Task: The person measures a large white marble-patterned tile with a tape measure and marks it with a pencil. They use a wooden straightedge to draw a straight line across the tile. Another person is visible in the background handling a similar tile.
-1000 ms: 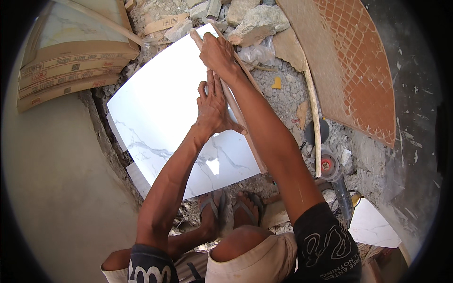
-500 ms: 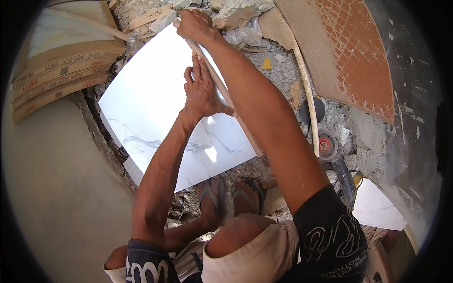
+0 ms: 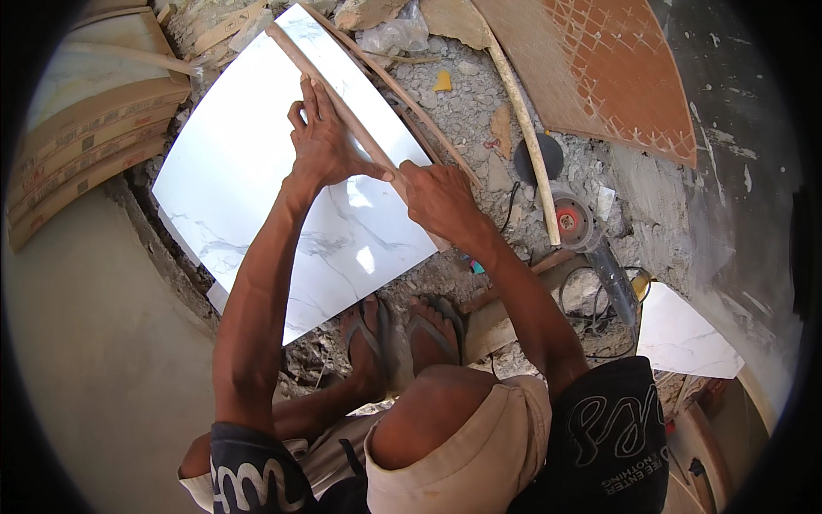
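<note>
A large white marble-patterned tile (image 3: pixel 257 171) lies flat on rubble-strewn ground (image 3: pixel 467 103), with a long wooden straightedge (image 3: pixel 342 107) laid across it near its right edge, running from the tile's far corner down toward its near right corner. The left hand (image 3: pixel 324 141) presses flat on the tile with fingers spread and straight, the thumb stretched out along the straightedge and the fingertips touching its side. The right hand (image 3: pixel 438 197) is curled closed over the lower stretch of the straightedge, close to the tile's right edge; whether it also holds a marking or scoring tool cannot be told. The two hands sit just beside each other, the left thumb nearly meeting the right knuckles. The person's feet in sandals (image 3: pixel 402 330) rest at the tile's near edge. To the left, a stack of cardboard tile boxes (image 3: pixel 81 146) lies beside the tile's left edge. To the right, well apart from the tile, are an angle grinder (image 3: pixel 582 227), a long pale stick (image 3: pixel 522 128), an orange-backed tile with a lattice pattern (image 3: pixel 616 68) and a smaller white tile piece (image 3: pixel 681 334).
</note>
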Demonstrator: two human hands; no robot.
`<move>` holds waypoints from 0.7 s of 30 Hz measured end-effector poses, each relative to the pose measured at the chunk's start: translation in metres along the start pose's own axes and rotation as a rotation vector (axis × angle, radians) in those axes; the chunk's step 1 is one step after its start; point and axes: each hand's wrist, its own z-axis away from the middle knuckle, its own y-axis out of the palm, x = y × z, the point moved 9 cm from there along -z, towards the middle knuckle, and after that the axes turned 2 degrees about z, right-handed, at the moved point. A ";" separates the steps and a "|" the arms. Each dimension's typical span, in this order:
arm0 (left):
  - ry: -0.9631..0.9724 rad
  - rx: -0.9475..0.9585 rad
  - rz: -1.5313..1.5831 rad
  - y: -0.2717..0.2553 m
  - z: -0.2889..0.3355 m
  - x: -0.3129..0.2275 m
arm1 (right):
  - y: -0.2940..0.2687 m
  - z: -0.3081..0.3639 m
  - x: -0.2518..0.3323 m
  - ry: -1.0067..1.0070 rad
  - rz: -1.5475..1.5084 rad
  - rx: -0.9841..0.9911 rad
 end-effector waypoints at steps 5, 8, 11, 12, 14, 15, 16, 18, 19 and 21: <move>0.054 -0.040 -0.003 0.000 -0.003 -0.005 | 0.012 0.103 -0.027 0.098 0.067 -0.007; 0.068 -0.048 -0.028 0.002 -0.002 -0.003 | 0.012 0.144 -0.038 0.126 0.144 -0.037; 0.087 -0.038 -0.034 0.005 -0.002 -0.004 | -0.006 0.157 -0.040 0.189 0.038 -0.150; 0.106 -0.051 -0.034 0.004 -0.002 -0.004 | -0.008 0.154 -0.038 0.191 -0.027 -0.194; 0.119 -0.061 -0.033 0.002 -0.001 -0.002 | -0.006 0.148 -0.033 0.182 -0.091 -0.258; 0.121 -0.056 -0.031 0.002 -0.002 -0.004 | 0.001 0.146 -0.034 0.178 -0.091 -0.282; 0.121 -0.052 -0.029 0.002 -0.003 -0.006 | 0.005 0.148 -0.036 0.173 -0.091 -0.304; 0.132 -0.060 -0.011 0.003 -0.003 -0.006 | 0.014 0.152 -0.044 0.199 -0.104 -0.322; 0.139 -0.072 0.007 0.003 -0.002 -0.005 | 0.017 0.154 -0.047 0.211 -0.110 -0.331; 0.141 -0.077 0.002 0.002 -0.001 -0.006 | 0.020 0.158 -0.046 0.182 -0.122 -0.352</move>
